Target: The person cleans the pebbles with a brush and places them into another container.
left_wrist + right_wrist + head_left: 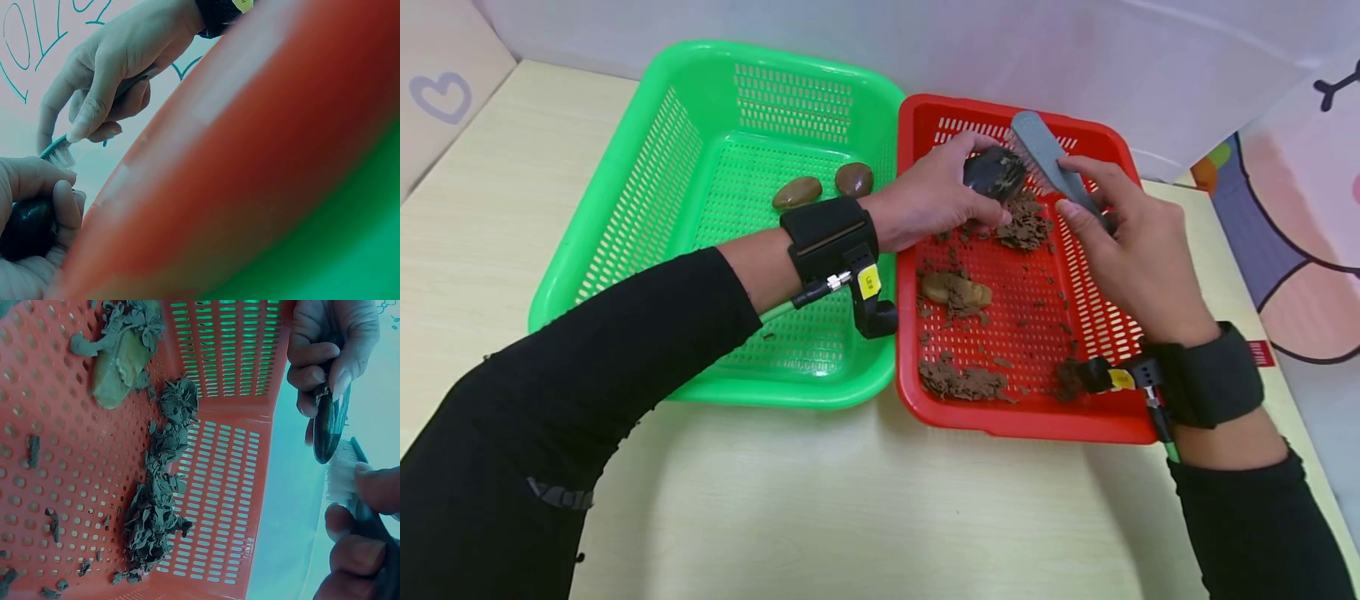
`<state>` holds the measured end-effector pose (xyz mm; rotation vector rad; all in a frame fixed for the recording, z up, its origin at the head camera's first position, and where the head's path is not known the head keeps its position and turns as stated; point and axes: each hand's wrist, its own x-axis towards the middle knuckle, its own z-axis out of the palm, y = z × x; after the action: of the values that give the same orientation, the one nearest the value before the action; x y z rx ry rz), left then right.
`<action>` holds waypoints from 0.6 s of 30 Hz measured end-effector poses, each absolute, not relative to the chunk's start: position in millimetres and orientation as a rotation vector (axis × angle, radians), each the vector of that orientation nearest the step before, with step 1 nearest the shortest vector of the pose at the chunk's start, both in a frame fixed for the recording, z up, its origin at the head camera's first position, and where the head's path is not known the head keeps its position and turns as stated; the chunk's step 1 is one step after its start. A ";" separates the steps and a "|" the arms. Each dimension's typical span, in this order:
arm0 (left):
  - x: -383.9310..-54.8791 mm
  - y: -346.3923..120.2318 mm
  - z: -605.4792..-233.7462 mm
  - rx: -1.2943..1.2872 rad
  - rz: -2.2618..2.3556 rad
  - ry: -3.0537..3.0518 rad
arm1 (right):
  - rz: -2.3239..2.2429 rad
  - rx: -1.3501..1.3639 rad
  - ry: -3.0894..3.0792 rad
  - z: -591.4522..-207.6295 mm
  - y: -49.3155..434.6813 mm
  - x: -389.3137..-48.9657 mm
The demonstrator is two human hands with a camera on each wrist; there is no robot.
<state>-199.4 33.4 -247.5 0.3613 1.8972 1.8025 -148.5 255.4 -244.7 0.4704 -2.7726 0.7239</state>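
My left hand [936, 193] grips a dark, smooth stone [995, 173] above the back of the red basket [1022, 427]. A few bits of brown matter cling to the stone's face. My right hand [1138, 237] holds a grey-blue brush [1051, 154] by its handle, its pale bristles [341, 472] turned toward the stone and right beside it. Below, in the red basket, a yellowish stone [936, 288] lies partly covered with brown clay-like flakes [962, 379]. The left wrist view shows the dark stone [28, 228] between fingers and palm.
To the left a green basket [715, 392] stands against the red one, with two brown stones [797, 192] inside. More brown crumbs [1026, 225] are heaped at the red basket's back. Both baskets rest on a pale wooden table [865, 508] before a white wall.
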 end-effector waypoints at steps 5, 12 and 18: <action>-199.5 32.3 -248.6 0.393 1.793 1.901 | 0.809 0.589 -2.769 -245.1 255.2 -148.7; -199.6 32.2 -251.5 0.478 1.813 1.900 | 0.859 0.765 -2.728 -244.8 253.6 -145.4; -199.3 32.6 -248.2 0.386 1.779 1.918 | 0.713 0.545 -2.753 -244.2 254.2 -148.8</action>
<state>-199.3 32.6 -248.2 0.3857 1.9181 1.7790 -148.8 254.2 -244.2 0.5450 -2.7532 0.7133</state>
